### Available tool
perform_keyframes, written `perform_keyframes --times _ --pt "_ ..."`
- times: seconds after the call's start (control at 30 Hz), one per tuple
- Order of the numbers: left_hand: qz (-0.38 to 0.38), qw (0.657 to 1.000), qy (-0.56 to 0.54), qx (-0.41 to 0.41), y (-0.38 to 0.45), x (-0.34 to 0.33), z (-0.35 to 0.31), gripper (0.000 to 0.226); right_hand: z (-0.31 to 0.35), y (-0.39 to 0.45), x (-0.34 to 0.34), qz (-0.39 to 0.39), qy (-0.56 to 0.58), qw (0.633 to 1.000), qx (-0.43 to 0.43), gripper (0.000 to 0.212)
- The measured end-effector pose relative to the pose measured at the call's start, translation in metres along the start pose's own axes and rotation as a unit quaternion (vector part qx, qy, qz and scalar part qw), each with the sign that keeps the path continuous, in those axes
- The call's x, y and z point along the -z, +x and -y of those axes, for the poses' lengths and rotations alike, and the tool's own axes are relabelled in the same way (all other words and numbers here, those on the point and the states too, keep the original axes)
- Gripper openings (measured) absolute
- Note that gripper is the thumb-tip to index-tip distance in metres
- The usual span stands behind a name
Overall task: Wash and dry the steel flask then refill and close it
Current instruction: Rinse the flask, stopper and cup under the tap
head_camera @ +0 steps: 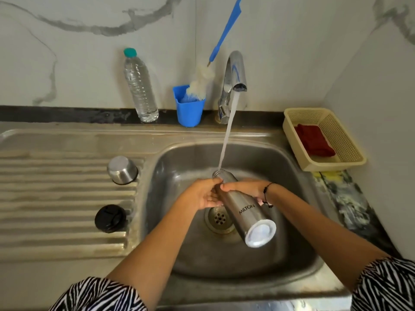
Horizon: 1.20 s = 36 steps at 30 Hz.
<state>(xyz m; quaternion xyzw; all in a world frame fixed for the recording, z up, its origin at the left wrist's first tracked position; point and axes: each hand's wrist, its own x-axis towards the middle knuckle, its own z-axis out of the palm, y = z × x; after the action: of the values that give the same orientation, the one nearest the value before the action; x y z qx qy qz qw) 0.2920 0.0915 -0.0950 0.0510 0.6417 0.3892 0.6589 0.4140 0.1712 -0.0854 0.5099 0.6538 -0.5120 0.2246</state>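
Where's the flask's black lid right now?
The black lid sits on the ribbed drainboard left of the sink basin, just in front of the steel cup.

Flask (pixel 244 212) over sink (pixel 292 167); cap (pixel 110 218) left, basket (pixel 350 151) right.

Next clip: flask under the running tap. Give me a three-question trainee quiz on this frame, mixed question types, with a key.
1. True or false: the black cap is screwed onto the steel flask.
2. Where does the red cloth lie? A) on the drainboard B) in the cream basket C) in the sink
3. Fill in: the bottle brush stands in a blue ____.

Key:
1. False; it sits on the drainboard, near the steel cup lid, while left hand and right hand hold the flask under the tap.
2. B
3. cup
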Motion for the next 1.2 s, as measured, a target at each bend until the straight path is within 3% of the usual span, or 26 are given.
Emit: perform_keyframes --times 0.1,0.23,0.4,0.5,0.57,0.63,0.73,0.9,1.07,1.13,1.2 --pt "-0.003 1.0 0.005 -0.006 -0.004 0.001 -0.002 0.025 0.003 -0.004 0.002 0.012 0.017 1.0 0.008 0.058" --pt "-0.028 0.999 0.004 -0.023 -0.008 0.003 -0.007 0.029 0.008 -0.012 0.006 0.026 0.078 0.996 0.043 0.048" --pt "-0.044 0.998 0.009 -0.053 -0.011 0.003 -0.014 0.036 0.008 -0.007 0.005 0.001 0.082 0.995 0.06 0.079" --pt "-0.045 0.991 0.02 -0.122 -0.014 0.004 -0.021 0.017 0.006 -0.004 0.004 -0.038 0.101 0.989 0.096 0.075" --pt "-0.03 0.985 0.016 -0.172 -0.019 0.002 -0.025 0.008 0.006 -0.004 0.003 -0.08 0.111 0.98 0.144 0.084" --pt "-0.027 0.975 0.035 -0.218 -0.024 -0.001 -0.029 0.012 0.006 -0.003 0.002 -0.139 0.106 0.969 0.176 0.091" --pt "-0.038 0.961 0.072 -0.265 -0.029 -0.005 -0.033 0.032 0.011 -0.007 0.005 -0.203 0.105 0.95 0.212 0.083" --pt "-0.064 0.936 0.154 -0.311 -0.038 -0.009 -0.046 0.044 0.026 -0.013 0.013 -0.229 0.091 0.935 0.254 0.083" --pt "-0.082 0.859 0.129 -0.489 -0.047 -0.016 -0.047 0.055 0.039 -0.027 0.021 -0.331 0.125 0.872 0.339 0.076" --pt "-0.105 0.86 0.135 -0.481 -0.041 -0.016 -0.042 0.051 0.038 -0.025 0.013 -0.323 0.123 0.882 0.321 0.075" --pt "-0.144 0.887 0.148 -0.412 -0.034 -0.015 -0.034 0.037 0.032 -0.018 0.006 -0.274 0.097 0.916 0.277 0.08"
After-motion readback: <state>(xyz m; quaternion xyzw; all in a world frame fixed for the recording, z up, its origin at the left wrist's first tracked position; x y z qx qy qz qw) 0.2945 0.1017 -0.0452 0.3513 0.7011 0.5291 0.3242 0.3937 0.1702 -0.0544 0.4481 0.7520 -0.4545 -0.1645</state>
